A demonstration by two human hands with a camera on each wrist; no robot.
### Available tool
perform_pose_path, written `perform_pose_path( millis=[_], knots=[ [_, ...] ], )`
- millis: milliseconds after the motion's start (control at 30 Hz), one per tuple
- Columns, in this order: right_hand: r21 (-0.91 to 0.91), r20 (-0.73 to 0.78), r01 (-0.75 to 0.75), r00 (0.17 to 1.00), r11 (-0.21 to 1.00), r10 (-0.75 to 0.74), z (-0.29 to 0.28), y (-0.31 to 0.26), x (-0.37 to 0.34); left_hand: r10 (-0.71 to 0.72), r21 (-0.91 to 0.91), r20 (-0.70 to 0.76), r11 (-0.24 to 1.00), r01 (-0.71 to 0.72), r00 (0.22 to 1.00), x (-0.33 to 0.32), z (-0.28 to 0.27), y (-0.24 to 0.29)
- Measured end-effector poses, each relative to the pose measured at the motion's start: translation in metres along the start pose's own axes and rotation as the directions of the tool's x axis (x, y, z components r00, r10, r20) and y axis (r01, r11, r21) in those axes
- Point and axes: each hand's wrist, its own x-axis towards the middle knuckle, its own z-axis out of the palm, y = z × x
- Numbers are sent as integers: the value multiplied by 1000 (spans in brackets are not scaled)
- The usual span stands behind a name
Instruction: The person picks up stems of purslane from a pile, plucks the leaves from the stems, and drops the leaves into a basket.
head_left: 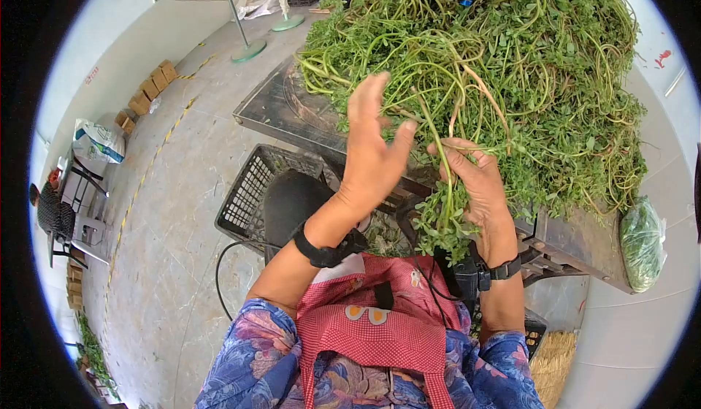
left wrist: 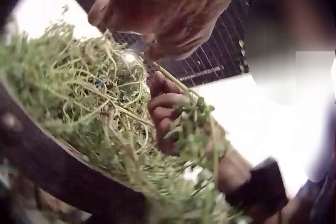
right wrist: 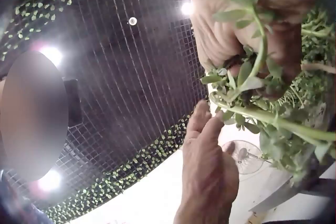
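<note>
Right hand [head_left: 478, 180] pinches a sprig [head_left: 444, 219] mid-frame in the head view, presumably keeping it apart from the upper-right heap [head_left: 555, 80]; left hand [head_left: 371, 153] stands beside, fingers straight. From the left wrist, it's right of centre. From the right wrist, it crosses the right side.

The heaped greens [head_left: 555, 80] look smooth-stemmed, and the dark desk [head_left: 270, 106] has a smooth, faintly glossy top. The crate [head_left: 247, 206] is black lattice plastic; the bag [head_left: 642, 245], thin, glossy, see-through plastic. The apron [head_left: 394, 336] is matt checked cloth, the boxes [head_left: 150, 88] matt cardboard, the mat [head_left: 553, 372] rough and straw-like.
</note>
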Motion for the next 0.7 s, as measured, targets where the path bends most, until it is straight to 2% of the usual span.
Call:
perform_pose_path(
  millis=[33, 67, 100, 133, 167, 233, 267, 300, 333, 367, 400, 433, 467, 500, 533, 567, 600, 633, 667, 700],
  knots=[
    [0, -2, 1, 1000, 1000, -1, -1, 0, 0, 0, -1, 2, 1000, 0, 1000, 1, -5, 11],
    [27, -16, -30, 999, 999, 30, -3, 2, 1, 270, 355, 214, 874, -332, 939, 0, -10, 22],
    [55, -29, -60, 998, 997, 62, -5, 4, 1, 404, 562, 491, 530, -635, 772, 0, -13, 27],
    [46, -25, -44, 999, 998, 45, -8, 6, 1, 455, 418, 557, 569, -708, 695, 2, -12, 23],
    [47, -29, -46, 998, 998, 47, -8, 7, 1, 454, 415, 559, 572, -708, 694, 3, -11, 17],
    [-75, -99, -16, 995, 997, 9, -6, 2, 1, 326, 316, 722, 629, -710, 610, 8, -11, 8],
    [-74, -102, -15, 995, 997, 7, -7, 4, 1, 372, 304, 717, 594, -745, 589, 10, -11, 6],
    [-278, -102, 154, 977, 948, -188, -9, 10, 1, 373, 302, 718, 594, -745, 588, 9, -11, 5],
    [-467, -60, 304, 926, 830, -373, -12, 15, 3, 346, 292, 710, 648, -703, 613, 7, -10, 3],
    [-468, -57, 305, 926, 829, -373, -15, 18, 5, 319, 281, 700, 699, -657, 639, 5, -10, 1],
    [-609, -91, 349, 861, 712, -500, -22, 18, 9, 319, 283, 698, 699, -656, 641, 2, -10, -1],
    [-735, -103, 360, 777, 574, -621, -30, 20, 11, 273, 260, 654, 795, -549, 705, -2, -12, -3],
    [-484, -276, 282, 849, 828, -450, -43, 23, 11, 220, 228, 608, 872, -434, 762, -2, -14, -4],
    [-485, -269, 287, 850, 826, -453, -47, 11, 8, 222, 231, 603, 871, -434, 766, 2, -16, -1],
    [-186, -305, 205, 918, 961, -255, -48, -6, 0, 181, 180, 591, 920, -347, 786, 4, -20, 5],
    [130, -279, 88, 959, 988, -48, -50, -18, -8, 137, 125, 585, 959, -256, 800, 6, -21, 8],
    [130, -281, 88, 958, 988, -48, -53, -24, -13, 115, 127, 557, 967, -220, 823, 7, -20, 5],
    [208, -296, 137, 953, 969, -71, -55, -28, -16, 117, 125, 558, 967, -223, 822, 8, -18, -1],
    [284, -311, 185, 946, 941, -92, -57, -31, -19, 88, 38, 530, 991, -128, 844, 8, -17, -8],
    [285, -315, 185, 945, 940, -91, -59, -33, -21, 53, -52, 506, 998, -31, 861, 8, -16, -7]
  ],
)
